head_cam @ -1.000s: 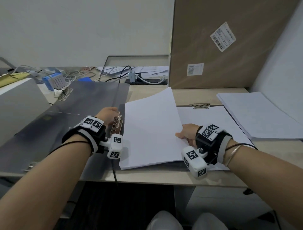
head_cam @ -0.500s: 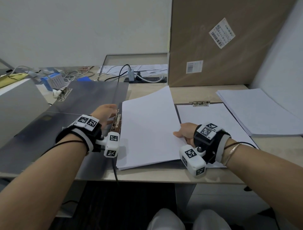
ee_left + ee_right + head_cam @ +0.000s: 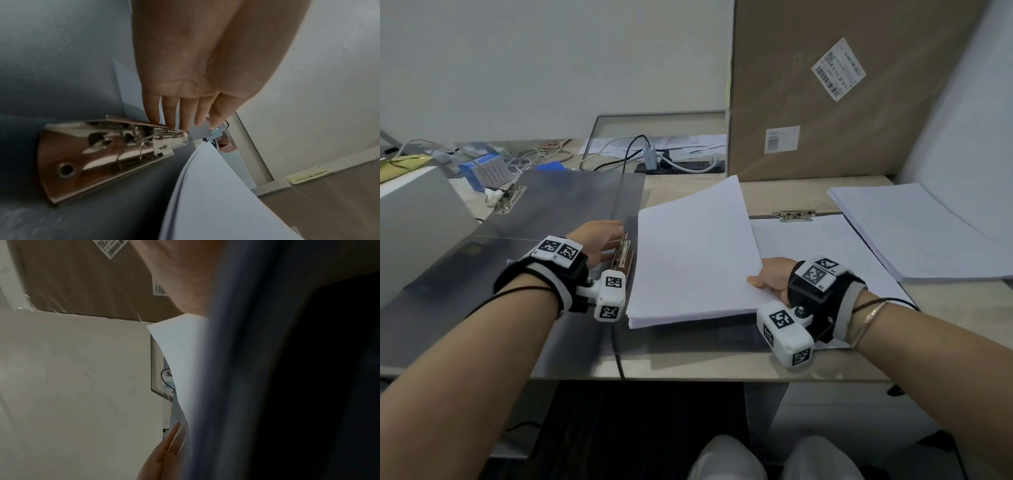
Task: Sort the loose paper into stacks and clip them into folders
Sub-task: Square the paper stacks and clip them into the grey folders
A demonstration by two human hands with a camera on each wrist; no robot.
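At the left edge of the paper, left hand [image 3: 599, 241]: straight fingers [image 3: 153, 112] rest on the lever of the shiny metal spring clip [image 3: 624, 255], pressing it; nothing is curled round it.
Clip: it is fixed to the open dark grey plastic folder [image 3: 571, 205] lying flat on the pale wooden desk [image 3: 722, 366]; the left wrist view shows its lever lifted off the base plate, with the near edge of the paper just beside it and not under it.
Right hand [image 3: 774, 279]: it grips the right edge of the thick stack of white paper [image 3: 695, 253], thumb on top, the other fingers beneath and out of sight in the head view; in the right wrist view one finger lies along the underside of the sheets.
Stack: its right side is lifted and the sheets bow upward, while its left edge sits low on the grey folder next to the clip.
Under the right wrist: a second folder with a metal clip at its top edge [image 3: 793, 216], white sheets already lying in it.
Far right: a loose pile of white paper [image 3: 914, 229] lies flat on the desk, well apart from the held stack.
Behind: a large brown cardboard box [image 3: 842, 102] with barcode labels stands upright; a black power strip [image 3: 681, 167] with cables lies left of it.
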